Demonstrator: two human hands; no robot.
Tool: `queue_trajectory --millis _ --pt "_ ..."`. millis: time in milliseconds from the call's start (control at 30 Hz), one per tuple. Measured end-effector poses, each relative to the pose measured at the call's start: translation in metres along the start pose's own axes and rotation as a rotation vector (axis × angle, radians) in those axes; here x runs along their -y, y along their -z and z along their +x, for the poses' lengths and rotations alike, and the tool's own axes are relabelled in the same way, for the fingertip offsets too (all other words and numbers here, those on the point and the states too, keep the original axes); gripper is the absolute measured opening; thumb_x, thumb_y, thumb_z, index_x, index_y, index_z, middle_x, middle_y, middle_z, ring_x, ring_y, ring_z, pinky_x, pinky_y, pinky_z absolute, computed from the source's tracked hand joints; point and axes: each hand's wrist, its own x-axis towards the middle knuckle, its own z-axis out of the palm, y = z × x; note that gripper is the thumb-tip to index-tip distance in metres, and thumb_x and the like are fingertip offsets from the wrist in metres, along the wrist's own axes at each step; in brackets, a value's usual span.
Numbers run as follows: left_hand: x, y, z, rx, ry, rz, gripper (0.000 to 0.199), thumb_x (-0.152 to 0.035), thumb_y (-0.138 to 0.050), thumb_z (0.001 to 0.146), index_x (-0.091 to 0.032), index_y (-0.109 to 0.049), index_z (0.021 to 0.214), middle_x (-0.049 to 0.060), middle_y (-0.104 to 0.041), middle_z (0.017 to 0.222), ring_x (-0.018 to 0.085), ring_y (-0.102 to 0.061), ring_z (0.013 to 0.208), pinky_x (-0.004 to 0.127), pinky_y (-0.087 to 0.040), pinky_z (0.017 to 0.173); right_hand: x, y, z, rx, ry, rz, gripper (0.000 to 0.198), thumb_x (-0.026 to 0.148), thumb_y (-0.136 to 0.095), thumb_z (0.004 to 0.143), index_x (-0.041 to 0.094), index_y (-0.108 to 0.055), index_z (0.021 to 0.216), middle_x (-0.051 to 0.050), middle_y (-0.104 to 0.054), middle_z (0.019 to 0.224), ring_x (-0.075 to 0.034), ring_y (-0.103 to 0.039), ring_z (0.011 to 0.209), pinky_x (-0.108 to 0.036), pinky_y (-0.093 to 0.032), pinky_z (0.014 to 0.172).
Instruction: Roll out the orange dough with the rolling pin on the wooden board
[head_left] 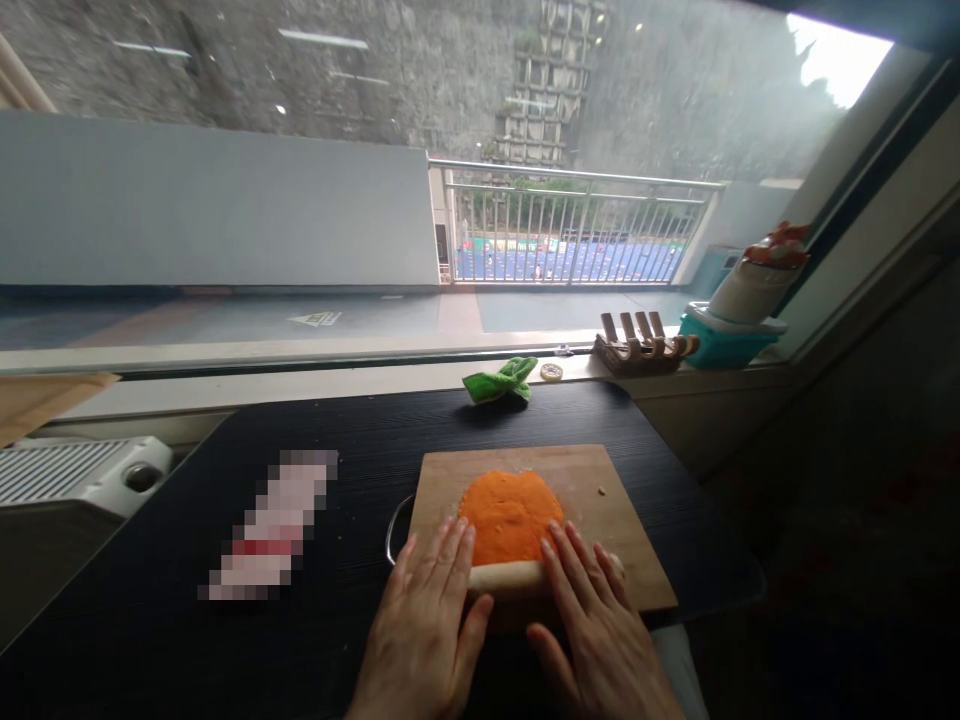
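A flattened, irregular sheet of orange dough [511, 512] lies on a wooden cutting board [626, 545]. Across its near edge runs a pale rolling pin [508, 578], largely covered at both sides by my hands. My left hand [424, 615] rests flat on the pin's left part, fingers stretched forward and fingertips by the dough's edge. On the right part lies my right hand [600, 620], also flat, its fingers slightly spread and pointing forward. Both thumbs point inward on the near side of the pin. Neither hand wraps around it.
The board sits on a dark table [360, 430]; a metal handle [391, 530] shows at its left. A blurred-out item [274, 525] lies further left. A green cloth [502, 381] lies at the back. The windowsill holds a brown rack [641, 350] and a teal box [724, 340].
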Motion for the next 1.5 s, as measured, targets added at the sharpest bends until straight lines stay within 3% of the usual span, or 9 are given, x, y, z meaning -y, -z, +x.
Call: queue_trajectory --millis 100,367,533,667,867,967,1167,1267,1500 --pt "-0.003 0.002 -0.009 -0.038 -0.030 -0.004 0.057 -0.040 -0.039 0.090 -0.013 -0.035 0.140 0.008 -0.038 0.144 0.024 -0.037 0.132 0.045 -0.028 0.108 0.002 0.001 -0.013 -0.020 0.029 -0.017 0.070 0.050 -0.042 0.091 0.011 -0.022 0.145 -0.011 -0.035 0.145 -0.023 -0.027 0.136 -0.039 -0.025 0.108" --pt "0.019 -0.003 0.090 0.274 0.287 -0.116 0.055 -0.040 -0.025 0.094 -0.007 -0.042 0.135 0.013 -0.039 0.143 0.026 -0.032 0.135 0.052 -0.024 0.110 -0.019 -0.010 0.095 0.173 -0.232 0.048 0.055 0.046 -0.031 0.095 0.010 -0.047 0.132 -0.012 -0.041 0.141 -0.026 -0.026 0.136 -0.043 -0.019 0.111" --pt "0.004 -0.003 0.027 0.111 0.098 -0.091 0.053 -0.042 -0.031 0.093 -0.012 -0.043 0.134 0.010 -0.045 0.140 0.025 -0.040 0.131 0.048 -0.030 0.108 -0.008 0.000 0.029 0.087 -0.069 -0.003 0.059 0.049 -0.035 0.094 0.013 -0.036 0.140 -0.008 -0.032 0.147 -0.023 -0.021 0.138 -0.039 -0.021 0.110" --pt "-0.004 -0.005 -0.001 -0.043 -0.017 -0.046 0.058 -0.040 -0.039 0.091 -0.012 -0.033 0.141 0.009 -0.039 0.143 0.024 -0.035 0.133 0.046 -0.020 0.113 -0.001 0.003 -0.009 0.030 0.003 -0.049 0.066 0.050 -0.039 0.092 0.012 -0.025 0.144 -0.009 -0.027 0.149 -0.021 -0.019 0.139 -0.037 -0.020 0.110" --pt "0.017 -0.007 0.087 0.198 0.224 -0.082 0.058 -0.041 -0.025 0.094 -0.005 -0.032 0.139 0.014 -0.033 0.146 0.026 -0.028 0.137 0.053 -0.020 0.112 -0.024 -0.011 0.089 0.200 -0.239 0.053 0.060 0.050 -0.028 0.095 0.008 -0.039 0.138 -0.013 -0.034 0.145 -0.025 -0.021 0.138 -0.044 -0.017 0.112" --pt "0.020 -0.007 0.101 0.255 0.272 -0.090 0.059 -0.041 -0.024 0.095 -0.003 -0.033 0.138 0.014 -0.033 0.146 0.026 -0.027 0.137 0.054 -0.022 0.111 -0.030 -0.012 0.112 0.242 -0.270 0.087 0.061 0.050 -0.026 0.096 0.007 -0.041 0.136 -0.014 -0.037 0.143 -0.026 -0.024 0.137 -0.044 -0.019 0.111" --pt "-0.007 -0.005 0.014 -0.051 -0.025 -0.008 0.058 -0.044 -0.038 0.090 -0.010 -0.037 0.138 0.011 -0.041 0.143 0.025 -0.033 0.134 0.047 -0.017 0.113 -0.011 0.002 0.013 0.076 -0.046 0.015 0.061 0.050 -0.036 0.093 0.014 -0.031 0.143 -0.007 -0.030 0.148 -0.023 -0.020 0.138 -0.039 -0.021 0.110" --pt "-0.012 -0.002 0.000 -0.112 -0.084 0.004 0.060 -0.043 -0.043 0.089 -0.011 -0.034 0.139 0.010 -0.040 0.143 0.025 -0.031 0.135 0.045 -0.013 0.114 -0.007 0.005 -0.007 0.059 -0.008 0.000 0.065 0.050 -0.039 0.092 0.015 -0.025 0.145 -0.007 -0.028 0.149 -0.023 -0.020 0.138 -0.039 -0.021 0.110" --pt "0.017 -0.010 0.096 0.217 0.224 -0.097 0.055 -0.039 -0.027 0.094 -0.006 -0.039 0.136 0.015 -0.037 0.144 0.027 -0.031 0.135 0.054 -0.024 0.109 -0.032 -0.014 0.109 0.234 -0.289 0.096 0.058 0.048 -0.027 0.096 0.010 -0.042 0.136 -0.012 -0.040 0.142 -0.027 -0.026 0.136 -0.044 -0.020 0.110"
